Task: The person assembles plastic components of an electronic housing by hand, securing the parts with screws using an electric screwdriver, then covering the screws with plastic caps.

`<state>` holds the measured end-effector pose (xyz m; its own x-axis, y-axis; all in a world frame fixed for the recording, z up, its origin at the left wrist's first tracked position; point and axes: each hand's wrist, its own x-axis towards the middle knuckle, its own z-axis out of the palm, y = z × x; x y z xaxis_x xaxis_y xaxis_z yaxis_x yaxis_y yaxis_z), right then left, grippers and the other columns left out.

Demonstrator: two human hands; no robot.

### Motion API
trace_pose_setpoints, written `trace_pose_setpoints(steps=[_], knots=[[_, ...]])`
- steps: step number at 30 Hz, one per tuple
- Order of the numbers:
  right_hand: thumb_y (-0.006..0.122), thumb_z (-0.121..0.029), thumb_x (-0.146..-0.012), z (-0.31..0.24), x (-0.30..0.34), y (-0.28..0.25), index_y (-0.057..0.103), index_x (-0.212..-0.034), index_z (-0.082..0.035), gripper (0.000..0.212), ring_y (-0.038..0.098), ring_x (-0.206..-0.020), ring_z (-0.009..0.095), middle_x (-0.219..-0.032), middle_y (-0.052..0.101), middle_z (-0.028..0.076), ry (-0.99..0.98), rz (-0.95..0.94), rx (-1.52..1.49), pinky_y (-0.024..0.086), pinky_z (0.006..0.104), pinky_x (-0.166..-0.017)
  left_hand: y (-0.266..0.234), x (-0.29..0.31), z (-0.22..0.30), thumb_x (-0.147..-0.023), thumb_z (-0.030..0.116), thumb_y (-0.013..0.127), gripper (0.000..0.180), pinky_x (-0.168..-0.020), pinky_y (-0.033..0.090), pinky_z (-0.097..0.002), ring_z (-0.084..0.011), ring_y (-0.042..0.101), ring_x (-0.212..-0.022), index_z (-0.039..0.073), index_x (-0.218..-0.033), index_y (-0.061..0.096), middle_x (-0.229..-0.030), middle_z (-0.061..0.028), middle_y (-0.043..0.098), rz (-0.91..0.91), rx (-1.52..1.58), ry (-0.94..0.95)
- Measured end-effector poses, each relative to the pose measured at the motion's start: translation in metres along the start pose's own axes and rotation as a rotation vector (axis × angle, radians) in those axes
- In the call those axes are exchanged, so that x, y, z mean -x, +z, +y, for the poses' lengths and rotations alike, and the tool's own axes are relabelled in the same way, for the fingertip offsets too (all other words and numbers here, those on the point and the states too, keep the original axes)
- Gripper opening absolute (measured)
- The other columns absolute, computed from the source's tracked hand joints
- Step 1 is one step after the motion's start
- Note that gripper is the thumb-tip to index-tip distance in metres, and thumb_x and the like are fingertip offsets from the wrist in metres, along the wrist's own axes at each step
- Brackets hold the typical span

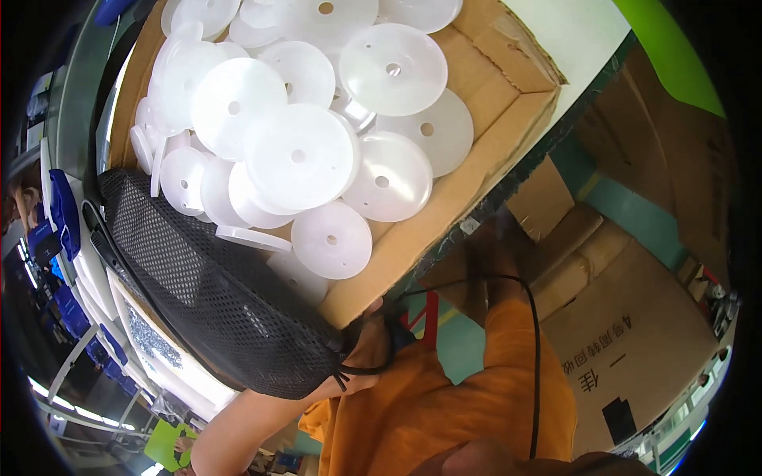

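My left forearm rises from the lower edge, and my left hand (367,347) is at the near corner of a shallow cardboard box (413,266). Its fingers look curled, one tip beside the box rim; most are hidden, so what they grip cannot be made out. A black mesh bag (214,278) lies along the box's left side and overlaps my wrist, its black drawstring (367,370) passing by the hand. Translucent white plastic discs (302,155), each with a centre hole, lie heaped in the box. My right hand is not seen.
The box rests on a table whose dark edge (508,178) runs diagonally. Right of it, on the green floor (627,210), stands a large cardboard carton (635,333). A black cable (537,357) hangs across my orange clothing (444,404). Another person's hand (184,443) shows at lower left.
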<state>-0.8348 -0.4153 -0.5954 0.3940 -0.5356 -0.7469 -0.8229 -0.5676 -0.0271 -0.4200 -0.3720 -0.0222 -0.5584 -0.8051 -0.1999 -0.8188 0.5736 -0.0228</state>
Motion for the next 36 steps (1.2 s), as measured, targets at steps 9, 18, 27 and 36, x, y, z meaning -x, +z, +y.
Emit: trace_pose_setpoints(steps=[9, 18, 27, 36], knots=[[0.071, -0.023, -0.099, 0.036, -0.036, 0.064, 0.075, -0.132, -0.02, 0.033, 0.064, -0.132, 0.043, -0.132, 0.068, 0.02, -0.372, 0.403, 0.009, 0.053, 0.0724, -0.105, 0.011, -0.007, 0.012, -0.089, 0.022, 0.067, 0.024, -0.126, 0.047, -0.0518, -0.0268, 0.077, -0.114, 0.008, -0.097, 0.085, -0.112, -0.0118, 0.084, -0.019, -0.037, -0.021], [0.073, -0.022, -0.089, 0.064, -0.061, 0.064, 0.077, -0.109, -0.019, 0.021, 0.071, -0.089, 0.038, -0.095, 0.066, 0.013, -0.604, 0.709, 0.109, 0.059, 0.0528, -0.072, 0.028, -0.012, 0.024, -0.09, 0.021, 0.067, 0.022, -0.121, 0.049, -0.0509, -0.0273, 0.077, -0.109, 0.008, -0.094, 0.084, -0.108, -0.0121, 0.083, -0.027, -0.069, -0.055], [0.069, -0.023, -0.097, 0.031, -0.049, 0.055, 0.079, -0.13, -0.021, 0.035, 0.075, -0.104, 0.036, -0.122, 0.075, 0.018, -0.638, 0.401, 0.128, 0.064, 0.0528, -0.087, 0.047, -0.02, 0.037, -0.09, 0.021, 0.066, 0.021, -0.117, 0.052, -0.0499, -0.0278, 0.077, -0.105, 0.008, -0.091, 0.082, -0.104, -0.0125, 0.082, -0.121, -0.106, -0.089], [0.062, -0.024, -0.103, 0.007, -0.074, 0.031, 0.085, -0.097, -0.022, 0.024, 0.079, -0.099, 0.028, -0.1, 0.082, 0.006, -0.548, 0.253, 0.233, 0.059, 0.0532, -0.088, 0.062, -0.019, 0.044, -0.091, 0.02, 0.065, 0.02, -0.112, 0.054, -0.049, -0.0283, 0.077, -0.101, 0.008, -0.088, 0.081, -0.099, -0.0128, 0.081, -0.143, -0.183, -0.144]])
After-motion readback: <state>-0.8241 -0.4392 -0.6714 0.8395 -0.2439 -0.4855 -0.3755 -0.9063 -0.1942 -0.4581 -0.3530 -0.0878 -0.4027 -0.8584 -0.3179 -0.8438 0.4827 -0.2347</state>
